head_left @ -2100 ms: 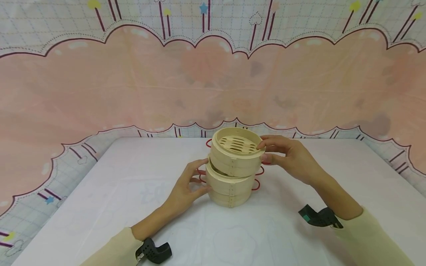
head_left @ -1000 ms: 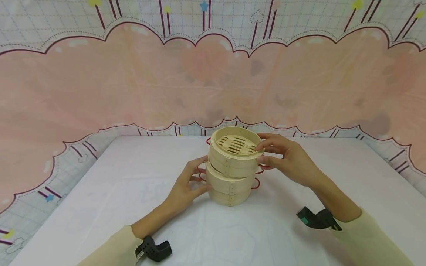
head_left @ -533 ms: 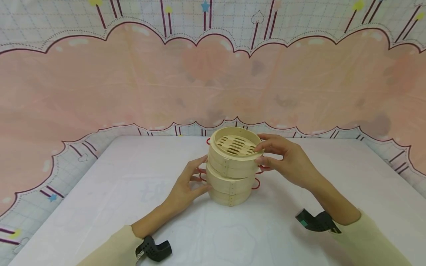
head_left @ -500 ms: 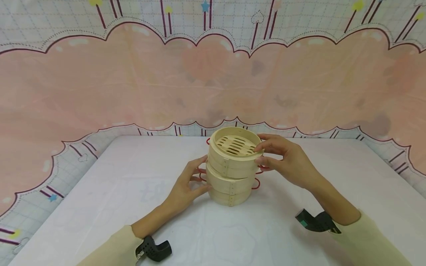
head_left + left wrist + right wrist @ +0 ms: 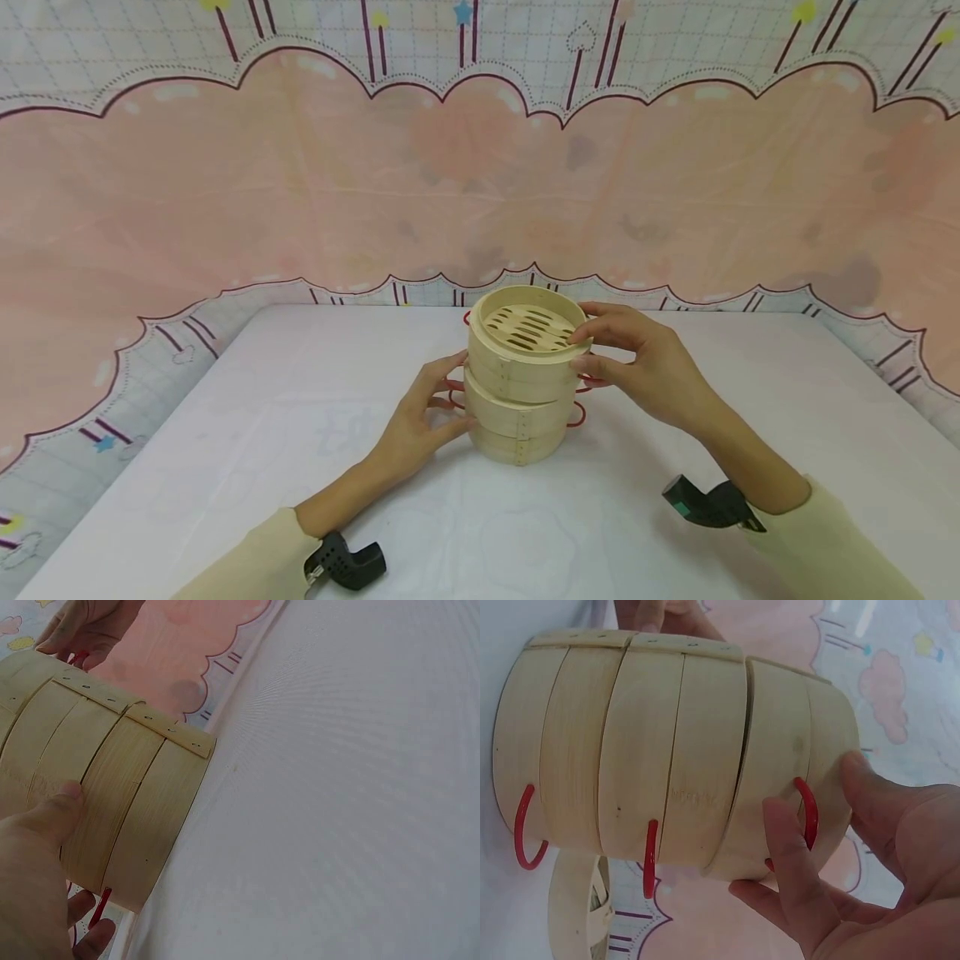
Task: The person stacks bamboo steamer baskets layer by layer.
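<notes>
Round bamboo steamer tiers stand stacked on the white table. The top tier has a slotted base inside and sits slightly off to one side. My right hand grips its right rim, fingertips over the edge and thumb below, close to a red loop handle. Under it are the middle tier and the bottom tier, each with a red loop. My left hand holds the lower tiers from the left, its thumb across the front and its other fingers around by the red handles.
In the right wrist view, another bamboo piece with a woven part shows beyond the stack, hidden in the head view. A peach and white patterned cloth hangs behind the table. Black cameras sit on both wrists, the right one above the tabletop.
The top tier has shifted left and tilted down onto the middle tier, narrowing the gap at the front left. My right hand has moved left with it. The left hand stays in place.
</notes>
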The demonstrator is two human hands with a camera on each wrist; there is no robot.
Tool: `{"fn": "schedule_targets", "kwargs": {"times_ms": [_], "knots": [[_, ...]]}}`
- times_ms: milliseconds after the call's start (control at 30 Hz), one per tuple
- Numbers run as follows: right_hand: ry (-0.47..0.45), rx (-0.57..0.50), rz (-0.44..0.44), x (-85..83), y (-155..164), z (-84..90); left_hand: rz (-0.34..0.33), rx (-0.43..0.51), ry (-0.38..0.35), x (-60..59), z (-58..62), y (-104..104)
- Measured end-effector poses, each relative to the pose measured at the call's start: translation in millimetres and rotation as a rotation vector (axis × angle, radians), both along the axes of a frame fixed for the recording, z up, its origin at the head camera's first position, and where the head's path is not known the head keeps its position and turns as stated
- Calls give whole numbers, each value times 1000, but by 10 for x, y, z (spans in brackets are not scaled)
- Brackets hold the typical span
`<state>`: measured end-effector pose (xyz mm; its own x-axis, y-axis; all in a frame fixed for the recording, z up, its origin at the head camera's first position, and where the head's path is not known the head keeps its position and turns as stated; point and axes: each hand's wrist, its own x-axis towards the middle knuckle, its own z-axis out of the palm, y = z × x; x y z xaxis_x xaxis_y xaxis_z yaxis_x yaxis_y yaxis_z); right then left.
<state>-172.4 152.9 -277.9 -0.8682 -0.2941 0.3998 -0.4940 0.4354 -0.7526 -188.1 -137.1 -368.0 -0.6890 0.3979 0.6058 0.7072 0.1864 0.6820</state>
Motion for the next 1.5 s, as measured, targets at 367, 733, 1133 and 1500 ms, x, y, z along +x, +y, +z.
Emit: {"fn": "schedule_targets", "kwargs": {"times_ms": [367, 733, 1133, 1500], "knots": [[-4, 9, -25, -1, -23, 14, 9, -2, 0, -13, 1, 15], [-29, -27, -54, 49, -79, 20, 13, -1, 9, 2, 12, 16], [30, 59, -153, 139, -175, 17, 8, -1, -6, 16, 1, -1], [134, 155, -193, 180, -221, 14, 8, -7, -23, 23, 3, -13]]}}
